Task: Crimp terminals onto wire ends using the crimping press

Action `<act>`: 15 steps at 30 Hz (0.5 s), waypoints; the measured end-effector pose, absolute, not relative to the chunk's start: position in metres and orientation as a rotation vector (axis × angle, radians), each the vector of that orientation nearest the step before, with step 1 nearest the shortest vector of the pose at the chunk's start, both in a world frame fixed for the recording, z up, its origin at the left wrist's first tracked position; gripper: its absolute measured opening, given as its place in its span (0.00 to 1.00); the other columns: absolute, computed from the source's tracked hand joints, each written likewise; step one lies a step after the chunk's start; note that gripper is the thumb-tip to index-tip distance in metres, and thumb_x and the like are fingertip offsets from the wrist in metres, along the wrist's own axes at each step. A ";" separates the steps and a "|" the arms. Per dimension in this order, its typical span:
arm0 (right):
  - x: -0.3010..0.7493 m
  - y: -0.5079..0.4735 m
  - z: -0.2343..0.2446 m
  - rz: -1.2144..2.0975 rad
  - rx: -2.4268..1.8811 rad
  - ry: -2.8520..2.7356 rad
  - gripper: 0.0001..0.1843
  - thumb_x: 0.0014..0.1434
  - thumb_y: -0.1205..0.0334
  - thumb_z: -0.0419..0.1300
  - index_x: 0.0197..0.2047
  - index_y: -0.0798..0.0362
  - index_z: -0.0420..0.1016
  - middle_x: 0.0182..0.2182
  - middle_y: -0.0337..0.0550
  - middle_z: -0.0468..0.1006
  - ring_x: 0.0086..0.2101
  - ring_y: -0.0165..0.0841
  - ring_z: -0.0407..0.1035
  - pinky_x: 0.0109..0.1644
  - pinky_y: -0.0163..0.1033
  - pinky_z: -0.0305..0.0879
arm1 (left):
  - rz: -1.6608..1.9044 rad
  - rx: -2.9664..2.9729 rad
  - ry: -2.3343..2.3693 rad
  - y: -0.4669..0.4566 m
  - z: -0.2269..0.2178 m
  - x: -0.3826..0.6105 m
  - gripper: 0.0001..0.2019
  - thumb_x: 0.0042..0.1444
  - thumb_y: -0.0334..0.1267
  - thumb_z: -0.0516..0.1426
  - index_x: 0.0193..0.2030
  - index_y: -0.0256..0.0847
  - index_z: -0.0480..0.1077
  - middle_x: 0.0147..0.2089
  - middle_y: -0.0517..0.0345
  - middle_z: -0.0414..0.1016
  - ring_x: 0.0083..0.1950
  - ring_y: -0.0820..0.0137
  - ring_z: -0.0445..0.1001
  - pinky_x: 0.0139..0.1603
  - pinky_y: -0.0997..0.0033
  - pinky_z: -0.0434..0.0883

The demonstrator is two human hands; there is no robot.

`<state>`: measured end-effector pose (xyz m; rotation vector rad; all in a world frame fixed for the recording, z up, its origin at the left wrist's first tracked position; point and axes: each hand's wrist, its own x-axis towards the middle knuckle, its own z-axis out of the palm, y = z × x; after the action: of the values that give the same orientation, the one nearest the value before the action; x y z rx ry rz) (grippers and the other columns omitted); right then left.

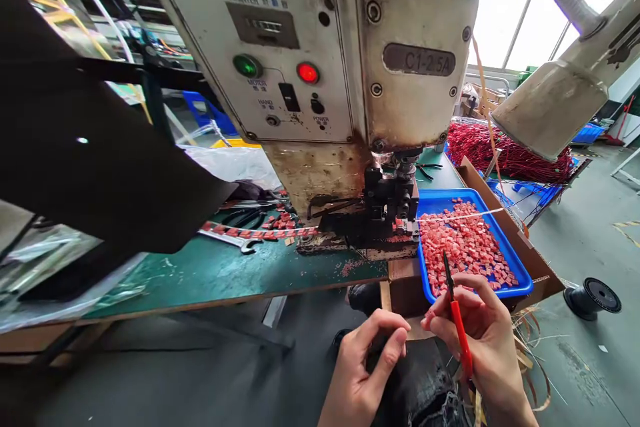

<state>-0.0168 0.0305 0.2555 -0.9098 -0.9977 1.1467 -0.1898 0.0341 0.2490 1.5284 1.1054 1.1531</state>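
My right hand point(483, 340) holds a slim red-handled hand tool point(461, 340) with a dark pointed tip aimed up; whether it is pliers or snips I cannot tell. Its thumb and forefinger also come together at a tiny reddish bit. Close by on the left, my left hand point(367, 360) has its fingers curled, thumb tip against the forefinger; anything pinched there is hidden. The two hands are a short gap apart, above my lap. Just beyond them lies a blue tray point(523, 290) holding many small pinkish-red pieces point(455, 247).
A press machine point(310, 33) with a counter panel stands ahead on a green bench point(210, 280). A white strip with red pieces point(265, 233) runs into it, beside a wrench point(235, 239). A cardboard box point(543, 267) surrounds the tray; a black spool point(593, 299) stands on the floor.
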 end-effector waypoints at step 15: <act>0.043 0.085 0.224 0.684 -1.234 -0.718 0.28 0.49 0.46 0.76 0.47 0.48 0.70 0.31 0.43 0.85 0.32 0.40 0.82 0.28 0.36 0.73 | 1.290 1.654 1.374 0.060 0.236 -0.205 0.11 0.62 0.46 0.58 0.36 0.43 0.77 0.29 0.61 0.80 0.29 0.70 0.79 0.33 0.75 0.76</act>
<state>0.0433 0.0852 0.2237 -1.2341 -0.7184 0.6838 -0.2054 0.0599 0.2359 1.6541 1.3740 1.2904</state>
